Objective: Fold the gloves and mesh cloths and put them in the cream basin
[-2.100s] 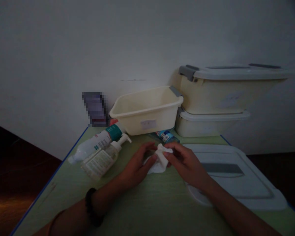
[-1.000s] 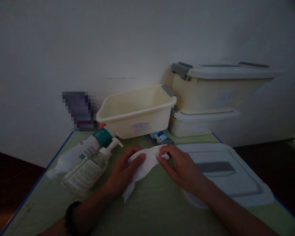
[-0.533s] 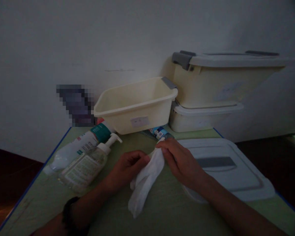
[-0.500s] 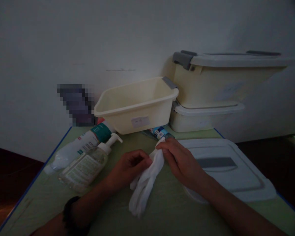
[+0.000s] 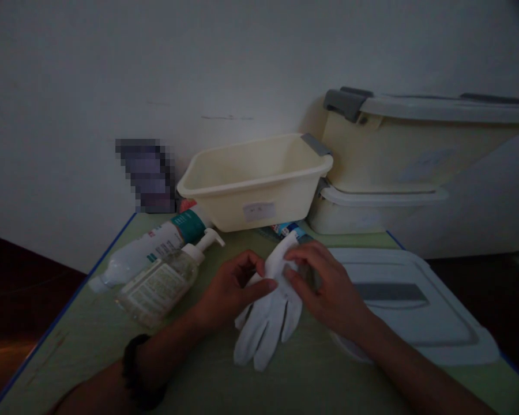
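Note:
A white glove [image 5: 270, 311] hangs spread out between my hands, cuff upward and fingers pointing down toward me. My left hand [image 5: 236, 288] is closed at the glove's left edge, its thumb lying over the fabric. On the other side, my right hand [image 5: 324, 282] grips near the cuff with bent fingers and thumb. Its fingertips partly cover the cloth. A clear pump bottle [image 5: 160, 288] lies on its side left of my left hand. Behind the glove, a blue-labelled package [image 5: 289, 229] shows under the cream bin [image 5: 259, 210].
A white bottle with a green band [image 5: 155, 245] lies beside the pump bottle on the green table [image 5: 190, 369]. A flat white lid [image 5: 441, 328] rests at the right. Two lidded boxes, the upper one larger [image 5: 384, 155], are stacked at the back right. A blurred-out dark object [image 5: 149, 176] leans against the wall.
The bunched glove has opened out flat, with its fingers spread apart. My right fingers have shifted on the cuff. The view has turned slightly left, moving the scene rightward.

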`<state>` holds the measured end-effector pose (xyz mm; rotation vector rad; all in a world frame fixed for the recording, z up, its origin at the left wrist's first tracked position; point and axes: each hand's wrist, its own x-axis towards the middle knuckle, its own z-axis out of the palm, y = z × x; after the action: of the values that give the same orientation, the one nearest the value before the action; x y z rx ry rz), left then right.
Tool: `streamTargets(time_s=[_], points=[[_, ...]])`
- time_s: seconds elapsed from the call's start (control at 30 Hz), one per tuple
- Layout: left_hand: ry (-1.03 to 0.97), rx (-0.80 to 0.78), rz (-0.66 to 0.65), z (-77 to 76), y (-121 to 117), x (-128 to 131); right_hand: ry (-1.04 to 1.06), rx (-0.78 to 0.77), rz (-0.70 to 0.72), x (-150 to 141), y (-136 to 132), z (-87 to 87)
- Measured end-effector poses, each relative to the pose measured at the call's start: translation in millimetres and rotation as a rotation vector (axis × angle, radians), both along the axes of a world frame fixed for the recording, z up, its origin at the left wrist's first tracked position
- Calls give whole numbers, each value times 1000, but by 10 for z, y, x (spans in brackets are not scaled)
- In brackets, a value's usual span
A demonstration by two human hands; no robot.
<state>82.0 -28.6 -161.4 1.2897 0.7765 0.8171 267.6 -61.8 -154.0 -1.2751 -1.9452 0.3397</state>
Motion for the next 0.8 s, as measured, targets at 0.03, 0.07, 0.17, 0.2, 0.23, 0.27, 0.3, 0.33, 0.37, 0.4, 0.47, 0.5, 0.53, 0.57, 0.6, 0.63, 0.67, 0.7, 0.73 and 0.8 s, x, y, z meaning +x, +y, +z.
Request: streamTargets(time_s=[0.03, 0.07, 0.17, 0.2, 0.23, 0.27, 0.3, 0.33, 0.37, 0.4, 0.47, 0.5, 0.53, 0.57, 0.6, 0.63, 0.67, 0.7, 0.73, 0.8], points=[[-17, -2, 25, 7, 1, -4, 5, -4, -19, -11, 0, -16], [-32, -6, 45, 15, 2, -9, 15, -4, -42, -20, 2, -34], [-81, -44, 87, 36, -8, -22, 60, 4, -124, -22, 14, -83], [-102, -75, 88, 42, -13, -25, 69, 3, -149, -16, 18, -89], [-123, -113, 85, 47, -18, -28, 72, -1, -162, -9, 21, -88], [-141, -151, 81, 51, -21, -29, 77, -10, -160, -2, 23, -81], [-153, -182, 75, 55, -22, -31, 90, -24, -147, 4, 23, -69], [-159, -205, 72, 60, -20, -32, 113, -49, -123, 7, 22, -56], [-160, -219, 76, 64, -15, -34, 145, -79, -95, 8, 19, -43], [-161, -229, 85, 69, -9, -34, 182, -108, -69, 8, 15, -32], [-160, -247, 106, 80, 5, -35, 237, -152, -37, 7, 7, -22], [-160, -256, 114, 85, 11, -35, 244, -161, -27, 7, 2, -23], [-165, -263, 116, 89, 14, -35, 238, -164, -19, 9, -3, -27], [-176, -269, 110, 92, 15, -35, 224, -168, -9, 10, -9, -33], [-190, -275, 97, 92, 14, -36, 211, -180, 8, 12, -15, -39], [-204, -279, 83, 90, 11, -37, 204, -201, 29, 13, -21, -44], [-218, -277, 72, 85, 7, -39, 206, -225, 47, 12, -28, -46], [-226, -269, 62, 77, 4, -42, 216, -256, 63, 9, -34, -45], [-228, -255, 57, 68, 0, -45, 231, -293, 73, 5, -39, -40], [-209, -206, 56, 49, -5, -50, 264, -328, 55, -3, -43, -23]])
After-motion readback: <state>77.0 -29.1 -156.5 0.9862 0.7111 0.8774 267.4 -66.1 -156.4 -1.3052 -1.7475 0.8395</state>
